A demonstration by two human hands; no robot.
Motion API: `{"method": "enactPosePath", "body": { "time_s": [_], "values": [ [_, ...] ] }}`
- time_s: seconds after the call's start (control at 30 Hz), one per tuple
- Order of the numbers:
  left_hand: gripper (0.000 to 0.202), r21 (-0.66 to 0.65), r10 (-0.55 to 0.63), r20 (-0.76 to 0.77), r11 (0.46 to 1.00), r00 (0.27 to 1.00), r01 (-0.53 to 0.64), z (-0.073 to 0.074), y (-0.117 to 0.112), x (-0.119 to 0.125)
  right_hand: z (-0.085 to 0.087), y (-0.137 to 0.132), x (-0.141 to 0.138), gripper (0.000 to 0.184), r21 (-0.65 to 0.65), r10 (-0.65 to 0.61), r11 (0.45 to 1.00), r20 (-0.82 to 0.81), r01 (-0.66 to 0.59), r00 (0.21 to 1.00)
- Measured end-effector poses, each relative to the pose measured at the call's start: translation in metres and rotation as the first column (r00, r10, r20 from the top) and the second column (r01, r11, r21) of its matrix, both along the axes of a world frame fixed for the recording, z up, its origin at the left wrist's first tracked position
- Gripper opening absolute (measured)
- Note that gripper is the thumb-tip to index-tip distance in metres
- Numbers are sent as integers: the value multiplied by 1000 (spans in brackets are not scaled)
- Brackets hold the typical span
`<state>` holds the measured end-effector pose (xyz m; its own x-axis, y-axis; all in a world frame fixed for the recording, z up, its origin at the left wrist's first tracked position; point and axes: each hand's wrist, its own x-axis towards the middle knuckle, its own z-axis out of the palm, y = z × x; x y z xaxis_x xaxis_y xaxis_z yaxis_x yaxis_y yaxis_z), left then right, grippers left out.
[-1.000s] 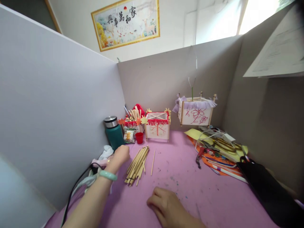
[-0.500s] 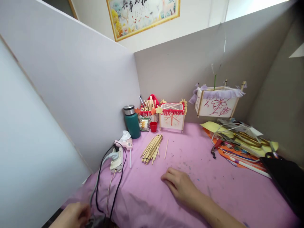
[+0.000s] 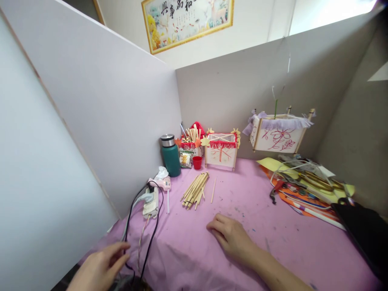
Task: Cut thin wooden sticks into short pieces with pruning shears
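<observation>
My left hand (image 3: 100,264) hovers at the lower left, thumb and fingers apart and empty, its fingertips in front of the black cable (image 3: 152,238); whether they touch it I cannot tell. On the purple tablecloth (image 3: 188,242) rests my right hand (image 3: 232,235), loosely bent, with a gap between thumb and fingers and nothing visible in it. Beyond it lies a bundle of bamboo sticks (image 3: 195,190), some with dark bands. A single thin stick (image 3: 214,190) lies just right of the bundle. Left of these, a pink glue gun (image 3: 160,184) sits by a white power strip (image 3: 150,207).
At the back stand a green bottle (image 3: 171,159), a red cup (image 3: 197,163) and a red-fringed paper lantern (image 3: 221,155). A purple-fringed lantern (image 3: 279,137) hangs at right above craft materials (image 3: 306,182). Grey partitions (image 3: 218,97) enclose the table; a black object (image 3: 357,230) lies at right.
My left hand has moved up and right toward the cables, and its fingers have spread from a curled shape. My right hand stays in place. The view has shifted slightly.
</observation>
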<state>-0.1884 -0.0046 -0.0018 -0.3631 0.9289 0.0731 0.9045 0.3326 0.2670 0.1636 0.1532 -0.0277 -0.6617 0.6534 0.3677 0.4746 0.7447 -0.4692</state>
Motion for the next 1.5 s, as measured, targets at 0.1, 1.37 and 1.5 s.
{"method": "enactPosePath", "body": {
  "time_s": [0.1, 1.37, 1.5],
  "values": [
    [24, 147, -221, 73, 967, 973, 209, 14, 34, 53, 2, -1, 0, 28, -8, -2, 1000, -1, 2, 1000],
    [27, -61, -142, -43, 988, 989, 140, 22, 289, 138, -36, 24, -9, 12, 185, -49, 982, 67, 36, 997],
    [20, -104, -165, -28, 981, 986, 161, 18, 286, 141, -38, 23, -9, 13, 164, -37, 986, 66, 26, 997]
  ]
}}
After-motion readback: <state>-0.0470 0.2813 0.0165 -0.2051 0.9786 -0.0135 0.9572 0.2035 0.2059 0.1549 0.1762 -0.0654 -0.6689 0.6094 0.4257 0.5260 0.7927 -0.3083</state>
